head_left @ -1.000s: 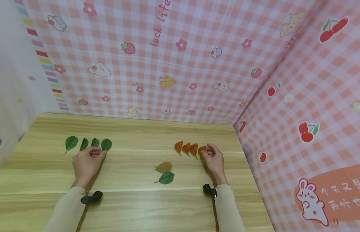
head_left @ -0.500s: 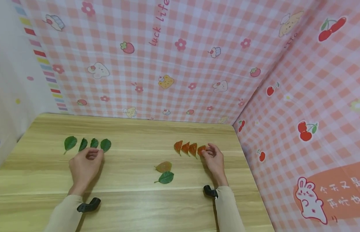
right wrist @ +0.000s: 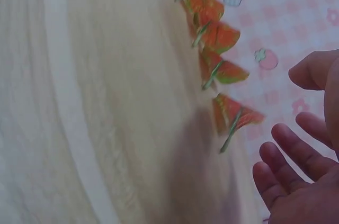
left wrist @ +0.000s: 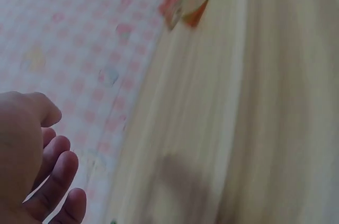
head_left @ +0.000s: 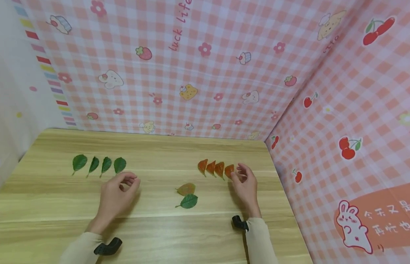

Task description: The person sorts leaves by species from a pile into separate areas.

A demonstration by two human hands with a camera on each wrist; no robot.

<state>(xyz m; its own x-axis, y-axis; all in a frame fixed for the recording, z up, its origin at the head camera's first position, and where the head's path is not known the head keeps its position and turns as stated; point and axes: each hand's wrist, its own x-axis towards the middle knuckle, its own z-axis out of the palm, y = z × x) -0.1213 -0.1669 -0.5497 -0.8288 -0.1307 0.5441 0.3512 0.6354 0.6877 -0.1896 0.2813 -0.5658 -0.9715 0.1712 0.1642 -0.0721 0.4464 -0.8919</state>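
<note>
My left hand (head_left: 119,192) hovers over the table just in front of the rightmost green leaf (head_left: 120,165), its fingers loosely bent around nothing. That leaf ends a row of several green leaves (head_left: 80,162) at the left. On the right lies a row of several orange-red leaves (head_left: 202,167), which look folded in the right wrist view. Beside the rightmost orange-red leaf (head_left: 229,171) is my right hand (head_left: 246,185); the right wrist view shows its fingers spread and apart from the leaf (right wrist: 235,118). Between the hands, a yellowish leaf (head_left: 186,189) lies against another green leaf (head_left: 189,201).
The wooden table (head_left: 152,227) meets a pink checked cloth wall (head_left: 171,73) at the back and another checked wall (head_left: 323,146) along the right. A black wrist camera (head_left: 108,246) sits on the left forearm, and another black wrist camera (head_left: 239,222) on the right.
My left hand has moved from the green row toward the right and nearer to me, leaving the leaves in place. The right hand has drawn slightly away from the last orange-red leaf.
</note>
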